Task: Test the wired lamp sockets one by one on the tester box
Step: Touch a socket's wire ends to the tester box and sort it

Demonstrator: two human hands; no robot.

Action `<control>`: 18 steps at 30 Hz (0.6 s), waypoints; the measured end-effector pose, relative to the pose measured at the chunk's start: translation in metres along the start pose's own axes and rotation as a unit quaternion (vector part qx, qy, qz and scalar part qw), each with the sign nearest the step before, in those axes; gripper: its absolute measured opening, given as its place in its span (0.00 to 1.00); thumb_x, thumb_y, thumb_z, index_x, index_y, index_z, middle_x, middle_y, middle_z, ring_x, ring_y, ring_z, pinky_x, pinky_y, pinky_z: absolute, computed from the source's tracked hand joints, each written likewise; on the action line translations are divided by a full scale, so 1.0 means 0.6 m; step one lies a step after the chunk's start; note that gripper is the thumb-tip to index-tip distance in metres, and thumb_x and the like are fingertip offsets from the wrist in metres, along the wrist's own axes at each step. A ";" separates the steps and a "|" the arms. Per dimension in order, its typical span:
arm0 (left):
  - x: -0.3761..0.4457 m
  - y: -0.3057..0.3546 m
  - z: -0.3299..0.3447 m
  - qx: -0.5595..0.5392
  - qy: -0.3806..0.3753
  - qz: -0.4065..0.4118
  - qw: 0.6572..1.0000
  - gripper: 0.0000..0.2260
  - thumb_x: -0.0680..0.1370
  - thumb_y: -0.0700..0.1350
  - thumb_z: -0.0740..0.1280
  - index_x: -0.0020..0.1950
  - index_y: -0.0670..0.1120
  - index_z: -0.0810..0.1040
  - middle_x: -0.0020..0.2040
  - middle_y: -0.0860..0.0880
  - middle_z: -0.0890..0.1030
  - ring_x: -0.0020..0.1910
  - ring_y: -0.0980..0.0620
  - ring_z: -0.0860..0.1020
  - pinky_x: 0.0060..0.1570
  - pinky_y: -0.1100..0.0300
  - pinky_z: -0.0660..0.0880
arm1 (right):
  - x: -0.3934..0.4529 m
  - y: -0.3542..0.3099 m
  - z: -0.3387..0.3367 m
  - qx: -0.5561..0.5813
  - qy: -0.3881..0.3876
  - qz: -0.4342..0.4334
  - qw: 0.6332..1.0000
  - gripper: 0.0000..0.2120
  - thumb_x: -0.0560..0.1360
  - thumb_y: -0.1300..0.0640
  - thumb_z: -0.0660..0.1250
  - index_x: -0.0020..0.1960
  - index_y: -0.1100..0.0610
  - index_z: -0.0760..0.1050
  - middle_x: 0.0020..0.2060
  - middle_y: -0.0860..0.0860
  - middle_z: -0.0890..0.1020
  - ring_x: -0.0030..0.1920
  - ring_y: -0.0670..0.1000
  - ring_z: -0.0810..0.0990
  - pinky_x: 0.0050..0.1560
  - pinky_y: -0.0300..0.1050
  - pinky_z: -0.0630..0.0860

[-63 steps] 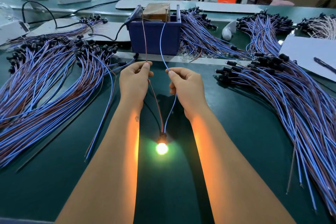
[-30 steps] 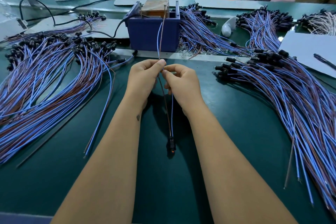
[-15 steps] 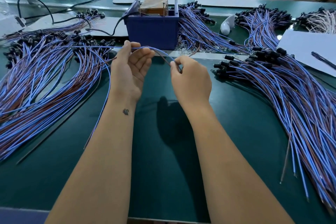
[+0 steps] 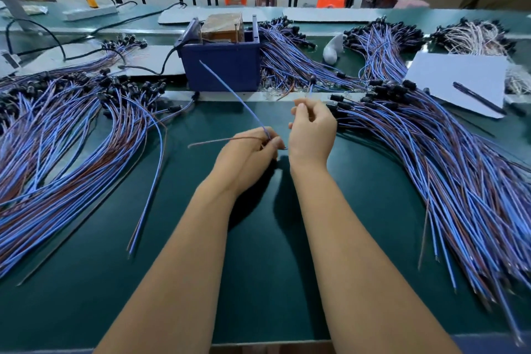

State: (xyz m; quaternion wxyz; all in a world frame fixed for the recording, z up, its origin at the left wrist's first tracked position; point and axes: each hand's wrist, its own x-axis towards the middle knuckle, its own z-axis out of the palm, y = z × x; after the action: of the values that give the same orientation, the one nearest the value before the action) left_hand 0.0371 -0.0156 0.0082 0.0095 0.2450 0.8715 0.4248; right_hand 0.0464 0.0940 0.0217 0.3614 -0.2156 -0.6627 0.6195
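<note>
Hands: left hand [image 4: 253, 149] pinches blue lead [image 4: 230, 92] and brown lead [image 4: 224, 140] before the tester box [image 4: 221, 66], right hand [image 4: 311, 129] curled, contents indiscernible; risk: splayed leads missing the contacts or snagging flanking wire piles [image 4: 431, 152]

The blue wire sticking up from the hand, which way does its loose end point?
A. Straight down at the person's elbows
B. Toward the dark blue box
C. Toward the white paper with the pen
B: the blue wire rises from the left hand, which pinches it, and its free end slants up and away toward the front of the dark blue box.
</note>
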 end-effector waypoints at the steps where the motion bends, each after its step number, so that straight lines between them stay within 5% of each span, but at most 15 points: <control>1: -0.003 0.008 0.005 0.017 -0.010 0.034 0.999 0.08 0.81 0.46 0.64 0.43 0.51 0.79 0.41 0.51 0.82 0.44 0.48 0.78 0.49 0.49 0.76 | 0.006 0.004 -0.007 -0.011 -0.007 0.007 1.000 0.14 0.78 0.67 0.59 0.43 0.52 0.77 0.38 0.49 0.79 0.40 0.51 0.77 0.45 0.44 0.75; 4: -0.009 0.032 0.028 0.074 -0.046 0.117 0.989 0.07 0.81 0.44 0.63 0.51 0.46 0.81 0.46 0.46 0.82 0.49 0.44 0.79 0.50 0.48 0.74 | 0.035 0.008 -0.039 -0.062 -0.050 0.017 0.997 0.14 0.77 0.70 0.57 0.44 0.56 0.78 0.35 0.49 0.77 0.37 0.48 0.74 0.37 0.33 0.70; 9: -0.023 0.072 0.066 0.063 -0.094 0.231 0.966 0.12 0.81 0.41 0.64 0.63 0.49 0.79 0.55 0.49 0.80 0.55 0.48 0.77 0.51 0.49 0.75 | 0.091 -0.008 -0.120 -0.198 -0.122 -0.029 0.972 0.17 0.77 0.70 0.55 0.42 0.56 0.79 0.33 0.48 0.77 0.39 0.50 0.75 0.38 0.36 0.70; 14: -0.025 0.079 0.087 0.094 -0.122 0.252 0.955 0.17 0.79 0.36 0.63 0.63 0.51 0.79 0.57 0.52 0.81 0.57 0.49 0.75 0.54 0.53 0.73 | 0.138 -0.041 -0.191 -0.323 -0.179 -0.081 0.926 0.19 0.73 0.72 0.54 0.42 0.56 0.80 0.35 0.52 0.78 0.35 0.50 0.73 0.37 0.42 0.68; 18: -0.020 0.072 0.087 0.031 -0.107 0.216 0.970 0.12 0.78 0.35 0.64 0.55 0.48 0.83 0.49 0.52 0.82 0.49 0.52 0.77 0.51 0.53 0.75 | 0.159 -0.057 -0.214 -0.503 -0.156 -0.109 0.843 0.19 0.71 0.68 0.57 0.45 0.50 0.81 0.47 0.52 0.82 0.52 0.57 0.77 0.56 0.50 0.71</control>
State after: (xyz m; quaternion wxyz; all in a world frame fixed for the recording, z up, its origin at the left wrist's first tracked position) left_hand 0.0771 0.0400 0.0048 0.0032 0.4720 0.8044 0.3608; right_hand 0.0862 0.2448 0.0719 0.1603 -0.1949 -0.9502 0.1828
